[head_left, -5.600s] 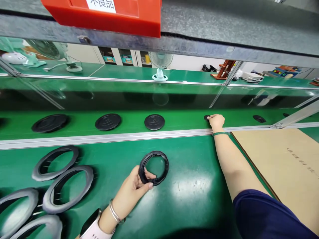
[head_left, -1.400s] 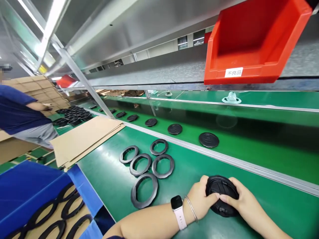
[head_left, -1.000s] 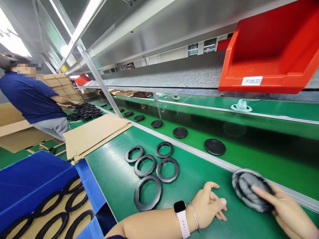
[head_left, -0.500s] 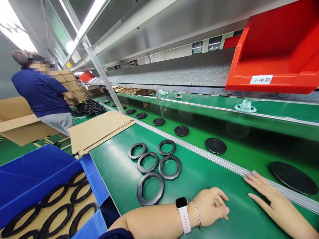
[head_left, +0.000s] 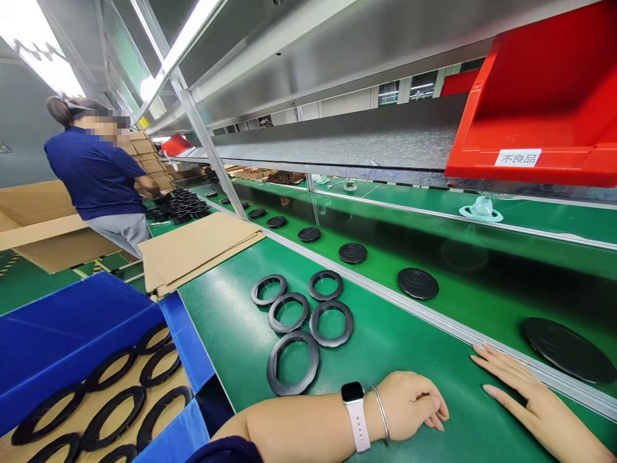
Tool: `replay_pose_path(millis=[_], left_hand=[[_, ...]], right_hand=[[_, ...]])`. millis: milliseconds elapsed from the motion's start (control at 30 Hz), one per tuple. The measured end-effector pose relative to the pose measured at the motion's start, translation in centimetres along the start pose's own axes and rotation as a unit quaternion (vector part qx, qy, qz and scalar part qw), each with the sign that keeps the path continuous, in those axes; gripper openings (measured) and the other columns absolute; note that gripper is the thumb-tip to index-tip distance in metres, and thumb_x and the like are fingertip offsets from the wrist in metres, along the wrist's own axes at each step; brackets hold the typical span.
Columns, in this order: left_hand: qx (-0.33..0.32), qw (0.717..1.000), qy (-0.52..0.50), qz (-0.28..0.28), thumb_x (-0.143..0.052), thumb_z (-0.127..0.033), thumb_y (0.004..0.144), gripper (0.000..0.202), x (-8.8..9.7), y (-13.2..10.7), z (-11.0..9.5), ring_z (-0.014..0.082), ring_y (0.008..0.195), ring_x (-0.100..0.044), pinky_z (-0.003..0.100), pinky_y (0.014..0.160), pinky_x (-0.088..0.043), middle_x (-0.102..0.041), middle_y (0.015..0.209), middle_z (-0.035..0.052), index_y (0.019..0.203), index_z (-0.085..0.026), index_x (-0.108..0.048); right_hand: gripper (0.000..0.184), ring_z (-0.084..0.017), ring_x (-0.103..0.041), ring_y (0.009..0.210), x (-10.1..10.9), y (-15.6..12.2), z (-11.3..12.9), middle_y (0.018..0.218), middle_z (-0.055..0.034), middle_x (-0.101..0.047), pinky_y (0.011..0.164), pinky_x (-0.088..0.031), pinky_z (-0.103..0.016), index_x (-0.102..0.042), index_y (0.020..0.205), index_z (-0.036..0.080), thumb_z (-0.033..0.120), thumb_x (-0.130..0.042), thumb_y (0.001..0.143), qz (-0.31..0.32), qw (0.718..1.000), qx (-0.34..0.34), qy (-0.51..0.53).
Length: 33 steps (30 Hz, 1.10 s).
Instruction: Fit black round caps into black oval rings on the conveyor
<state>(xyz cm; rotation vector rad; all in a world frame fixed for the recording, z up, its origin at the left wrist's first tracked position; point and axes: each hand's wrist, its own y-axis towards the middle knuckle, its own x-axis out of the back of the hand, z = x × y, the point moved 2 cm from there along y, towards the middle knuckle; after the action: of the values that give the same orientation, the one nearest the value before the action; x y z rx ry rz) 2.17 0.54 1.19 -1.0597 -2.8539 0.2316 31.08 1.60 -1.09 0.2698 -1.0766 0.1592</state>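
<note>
One black disc [head_left: 569, 349] has moved from the now-spread right hand [head_left: 544, 402] onto the belt [head_left: 467, 292] just beyond, with black rings [head_left: 289, 388] nearer the empty, loosely curled left hand [head_left: 409, 406].

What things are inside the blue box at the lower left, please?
Inside the blue box, several black rings lie on a tan board. The nearest ones are cut off by the picture's lower edge. Whatever is under the board is covered.
</note>
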Motion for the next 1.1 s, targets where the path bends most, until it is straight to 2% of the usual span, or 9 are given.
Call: replay_pose_path(millis=[200, 500, 600, 733, 1100], left_hand=[[-0.003, 1.0, 0.018, 0.005, -0.051, -0.027, 0.087, 0.022, 0.11, -0.05, -0.46, 0.0142, 0.066, -0.066, 0.028, 0.068, -0.056, -0.063, 0.067, 0.003, 0.076, -0.014, -0.066], [0.0, 1.0, 0.021, 0.012, -0.054, -0.031, 0.085, 0.024, 0.18, -0.07, -0.44, 0.0161, 0.068, -0.068, 0.032, 0.072, -0.056, -0.065, 0.067, 0.0041, 0.078, -0.014, -0.069], [0.002, 1.0, 0.024, 0.002, -0.062, -0.035, 0.079, 0.022, 0.23, -0.12, -0.27, 0.0159, 0.068, -0.067, 0.03, 0.069, -0.055, -0.068, 0.069, 0.0044, 0.079, -0.015, -0.07], [0.012, 0.999, 0.035, -0.008, -0.073, -0.042, 0.071, 0.029, 0.34, -0.13, -0.18, 0.0151, 0.065, -0.063, 0.028, 0.065, -0.052, -0.071, 0.072, 0.0051, 0.082, -0.015, -0.072], [0.024, 0.998, 0.052, -0.001, -0.073, -0.04, 0.069, 0.029, 0.33, -0.15, -0.39, 0.0133, 0.062, -0.059, 0.025, 0.06, -0.049, -0.068, 0.072, 0.0037, 0.085, -0.016, -0.074]], right_hand=[[0.055, -0.038, -0.038, 0.137, 0.24, 0.04, 0.34, 0.147, -0.0011, -0.045, 0.112, -0.033, -0.061, -0.069, 0.125, 0.03, 0.068, -0.051, 0.088, 0.0, 1.0, -0.003, 0.005], [0.054, -0.038, -0.038, 0.137, 0.35, 0.25, 0.38, 0.146, -0.0011, -0.046, 0.111, -0.033, -0.062, -0.069, 0.124, 0.03, 0.067, -0.051, 0.088, -0.002, 1.0, 0.005, 0.007], [0.054, -0.038, -0.038, 0.137, 0.28, 0.23, 0.3, 0.147, -0.0013, -0.046, 0.111, -0.033, -0.062, -0.069, 0.124, 0.03, 0.066, -0.051, 0.089, -0.001, 1.0, 0.007, 0.004], [0.055, -0.038, -0.037, 0.137, 0.1, 0.2, 0.09, 0.147, -0.0008, -0.045, 0.112, -0.032, -0.062, -0.067, 0.126, 0.03, 0.066, -0.051, 0.089, 0.0, 1.0, 0.008, 0.0], [0.054, -0.037, -0.037, 0.138, -0.04, 0.09, -0.19, 0.148, 0.0007, -0.044, 0.111, -0.033, -0.062, -0.066, 0.128, 0.033, 0.067, -0.05, 0.089, -0.003, 1.0, 0.009, -0.006]])
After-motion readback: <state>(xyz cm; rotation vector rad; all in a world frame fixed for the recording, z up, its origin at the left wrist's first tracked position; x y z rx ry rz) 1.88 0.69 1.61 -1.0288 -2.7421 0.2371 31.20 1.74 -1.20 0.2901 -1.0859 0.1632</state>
